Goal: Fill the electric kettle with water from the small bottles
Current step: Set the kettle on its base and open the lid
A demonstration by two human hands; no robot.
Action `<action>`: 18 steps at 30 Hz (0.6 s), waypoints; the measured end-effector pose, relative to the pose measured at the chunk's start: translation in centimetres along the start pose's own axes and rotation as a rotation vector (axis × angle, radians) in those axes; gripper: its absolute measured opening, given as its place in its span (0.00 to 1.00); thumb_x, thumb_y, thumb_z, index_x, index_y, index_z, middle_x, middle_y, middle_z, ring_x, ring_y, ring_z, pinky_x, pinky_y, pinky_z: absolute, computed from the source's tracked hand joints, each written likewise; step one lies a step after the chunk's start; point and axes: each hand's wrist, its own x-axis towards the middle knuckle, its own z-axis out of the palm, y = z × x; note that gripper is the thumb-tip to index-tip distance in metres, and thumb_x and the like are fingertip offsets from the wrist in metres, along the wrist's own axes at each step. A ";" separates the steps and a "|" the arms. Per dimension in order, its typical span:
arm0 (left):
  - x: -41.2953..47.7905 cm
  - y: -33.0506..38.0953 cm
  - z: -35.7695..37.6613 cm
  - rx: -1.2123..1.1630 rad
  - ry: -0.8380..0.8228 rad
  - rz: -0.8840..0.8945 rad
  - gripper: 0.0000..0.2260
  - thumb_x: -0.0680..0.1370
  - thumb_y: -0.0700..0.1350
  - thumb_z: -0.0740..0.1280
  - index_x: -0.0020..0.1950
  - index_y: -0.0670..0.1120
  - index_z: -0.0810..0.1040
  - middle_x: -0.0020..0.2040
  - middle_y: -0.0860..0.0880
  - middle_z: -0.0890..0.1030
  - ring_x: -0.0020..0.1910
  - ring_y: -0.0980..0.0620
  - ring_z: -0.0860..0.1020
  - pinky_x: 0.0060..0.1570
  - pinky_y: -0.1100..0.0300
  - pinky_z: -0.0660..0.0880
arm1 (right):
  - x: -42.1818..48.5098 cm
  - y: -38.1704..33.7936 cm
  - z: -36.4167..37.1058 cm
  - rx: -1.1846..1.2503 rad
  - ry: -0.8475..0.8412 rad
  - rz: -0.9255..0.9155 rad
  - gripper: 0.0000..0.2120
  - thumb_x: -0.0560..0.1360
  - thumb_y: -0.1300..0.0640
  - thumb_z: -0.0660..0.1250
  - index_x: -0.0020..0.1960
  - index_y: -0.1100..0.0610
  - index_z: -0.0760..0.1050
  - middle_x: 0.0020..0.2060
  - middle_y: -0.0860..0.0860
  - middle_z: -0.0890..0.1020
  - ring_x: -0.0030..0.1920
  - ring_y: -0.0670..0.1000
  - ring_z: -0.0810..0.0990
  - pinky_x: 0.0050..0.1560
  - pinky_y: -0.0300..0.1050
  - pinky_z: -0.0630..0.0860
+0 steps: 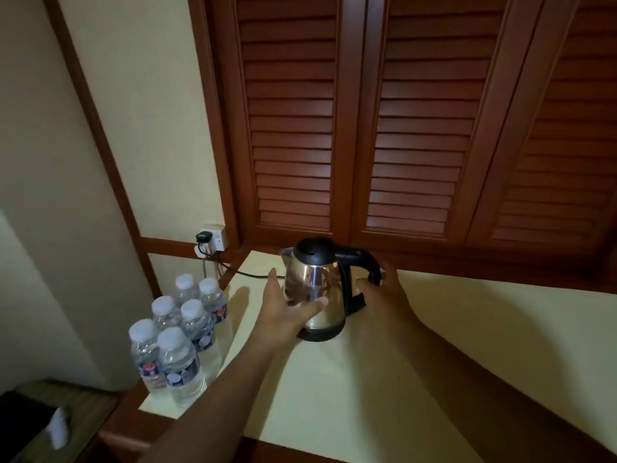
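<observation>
A steel electric kettle (320, 289) with a black lid and black handle stands on its black base at the back of the cream countertop (384, 379). Its lid is closed. My left hand (283, 309) lies against the kettle's left side with straight fingers and the thumb across the front. My right hand (384, 289) wraps around the black handle on the right. Several small clear water bottles (180, 332) with white caps stand grouped at the counter's left edge, all capped.
Brown louvred cabinet doors (400, 128) rise behind the counter. A wall socket (213, 240) with a black plug sits at the back left, and the cord (243, 272) runs across the counter to the kettle. A dark shelf with a white object (58, 429) lies lower left.
</observation>
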 end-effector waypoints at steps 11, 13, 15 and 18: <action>2.8 -3.2 1.3 -0.073 0.024 0.178 0.48 0.62 0.63 0.84 0.77 0.63 0.62 0.70 0.56 0.76 0.70 0.54 0.76 0.65 0.52 0.79 | 1.1 0.6 1.1 -0.254 0.069 -0.114 0.11 0.82 0.59 0.61 0.63 0.58 0.69 0.39 0.50 0.77 0.36 0.47 0.78 0.30 0.40 0.68; 2.8 -3.2 1.1 -0.048 0.037 0.208 0.46 0.62 0.63 0.84 0.75 0.63 0.64 0.67 0.55 0.79 0.67 0.55 0.78 0.62 0.55 0.80 | 0.9 0.3 1.0 -0.247 0.069 -0.130 0.09 0.83 0.59 0.60 0.63 0.57 0.70 0.39 0.50 0.78 0.36 0.47 0.78 0.29 0.36 0.68; 2.6 -2.9 0.9 -0.038 0.046 0.234 0.46 0.62 0.63 0.84 0.75 0.63 0.65 0.65 0.54 0.81 0.66 0.56 0.80 0.62 0.53 0.81 | 0.4 0.0 0.7 -0.247 0.066 -0.176 0.09 0.83 0.59 0.60 0.63 0.56 0.70 0.39 0.49 0.78 0.37 0.46 0.79 0.30 0.34 0.68; 1.6 -1.7 0.4 -0.031 0.063 0.299 0.46 0.64 0.59 0.85 0.76 0.62 0.64 0.68 0.57 0.78 0.67 0.61 0.77 0.58 0.67 0.79 | -1.1 -1.0 0.0 -0.219 0.083 -0.253 0.09 0.83 0.60 0.61 0.62 0.53 0.70 0.41 0.51 0.79 0.37 0.47 0.79 0.30 0.33 0.70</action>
